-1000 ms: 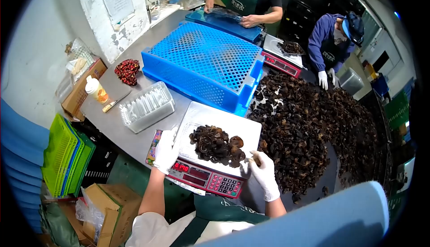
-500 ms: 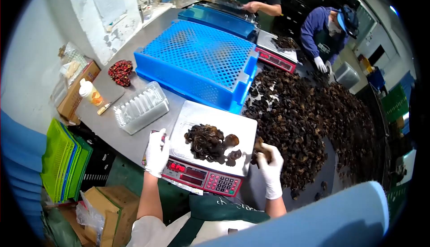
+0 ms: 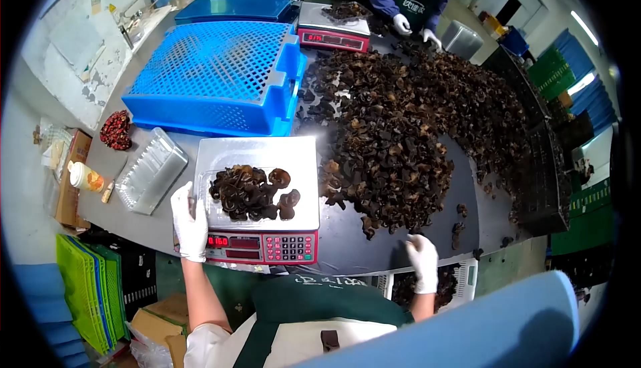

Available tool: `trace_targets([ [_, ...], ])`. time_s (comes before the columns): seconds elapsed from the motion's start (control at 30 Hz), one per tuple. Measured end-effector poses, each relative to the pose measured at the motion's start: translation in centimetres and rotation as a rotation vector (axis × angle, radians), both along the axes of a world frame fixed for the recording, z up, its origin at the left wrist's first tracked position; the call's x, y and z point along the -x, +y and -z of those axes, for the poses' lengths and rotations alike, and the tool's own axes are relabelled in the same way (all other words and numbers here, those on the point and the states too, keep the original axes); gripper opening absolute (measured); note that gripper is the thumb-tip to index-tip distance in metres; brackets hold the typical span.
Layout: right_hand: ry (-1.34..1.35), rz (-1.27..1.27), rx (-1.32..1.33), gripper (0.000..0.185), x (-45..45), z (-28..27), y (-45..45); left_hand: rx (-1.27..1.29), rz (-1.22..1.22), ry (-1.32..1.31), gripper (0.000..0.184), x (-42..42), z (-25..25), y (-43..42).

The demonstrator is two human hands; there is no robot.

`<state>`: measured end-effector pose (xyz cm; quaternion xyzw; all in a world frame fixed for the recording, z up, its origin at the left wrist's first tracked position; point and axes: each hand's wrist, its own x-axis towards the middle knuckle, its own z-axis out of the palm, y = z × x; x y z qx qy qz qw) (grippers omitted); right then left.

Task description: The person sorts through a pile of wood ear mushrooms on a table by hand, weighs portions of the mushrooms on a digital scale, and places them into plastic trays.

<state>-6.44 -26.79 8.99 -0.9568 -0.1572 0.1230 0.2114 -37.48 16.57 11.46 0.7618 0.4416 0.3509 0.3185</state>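
A red electronic scale (image 3: 291, 246) stands near the table edge. On its metal plate lies a clear tray with dark wood-ear mushrooms (image 3: 244, 193). My left hand (image 3: 190, 224), in a white glove, is at the scale's left edge, fingers apart and holding nothing visible. To the right, my gloved right hand (image 3: 422, 261) is over the table's front edge, below the big mushroom heap (image 3: 387, 161). Its fingers are bent, and what they hold, if anything, is too small to make out.
An upturned blue crate (image 3: 207, 67) is behind the scale. Clear trays (image 3: 152, 171), a cup (image 3: 85, 177) and a red patterned bundle (image 3: 115, 130) are at left. Two co-workers stand across the table, near a second scale (image 3: 334, 38). A white basket (image 3: 469, 281) is below the front edge.
The view has swung right. My right hand has left the scale's right side and moved to the table's front edge. The scale display changed from 0.170 to 0.160.
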Motion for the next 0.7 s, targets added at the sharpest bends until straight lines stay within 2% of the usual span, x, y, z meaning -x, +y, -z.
trace_targets([
  [0.03,-0.081,-0.142,-0.167,0.027,0.8,2.1,1.9,-0.07,0.003,0.038,0.045,0.0,0.2,0.1],
  [0.1,-0.181,-0.343,-0.086,0.04,2.4,2.8,6.9,-0.127,-0.01,0.014,0.044,-0.1,0.1,-0.1],
  [0.17,-0.248,-0.449,-0.022,0.043,3.0,5.1,9.7,-0.145,-0.016,0.022,0.042,0.4,-0.6,-0.3],
  [0.2,-0.256,-0.485,-0.044,0.042,2.8,6.2,10.5,-0.23,-0.019,0.044,0.041,0.7,-1.2,-0.4],
  [0.23,-0.323,-0.488,-0.17,0.037,2.4,7.3,10.8,-0.158,-0.042,0.0,0.04,1.0,-1.8,-0.8],
  [0.3,-0.252,-0.5,-0.288,0.027,1.1,8.2,10.9,-0.132,-0.094,-0.056,0.04,2.0,-1.5,-0.9],
  [0.33,-0.225,-0.524,-0.429,0.017,0.3,8.4,11.4,-0.149,-0.112,-0.012,0.04,2.5,-1.4,-0.9],
  [0.37,-0.114,-0.448,-0.5,0.015,0.3,8.0,12.1,-0.157,-0.117,-0.017,0.039,3.2,-0.6,-0.8],
  [0.43,0.011,-0.434,-0.74,0.015,2.0,3.2,15.7,-0.204,-0.107,0.055,0.039,3.5,-0.2,-1.2],
  [0.5,-0.052,-0.582,-0.806,0.017,3.8,-1.4,19.6,-0.238,-0.053,0.028,0.038,3.0,1.0,-1.4],
  [0.53,0.072,-0.585,-0.845,0.018,5.3,-3.8,21.4,-0.287,-0.031,0.05,0.037,2.3,1.0,-1.7],
  [0.57,-0.098,-0.705,-0.836,0.019,5.9,-4.1,23.2,-0.337,-0.013,0.073,0.036,1.6,0.9,-2.0],
  [0.63,-0.118,-0.802,-0.811,0.021,7.5,-4.9,26.5,-0.289,0.048,0.105,0.038,0.1,-0.3,-2.8],
  [0.7,-0.341,-0.969,-0.625,0.025,8.1,-4.0,28.9,-0.276,0.04,0.179,0.044,-0.4,0.8,-3.2],
])
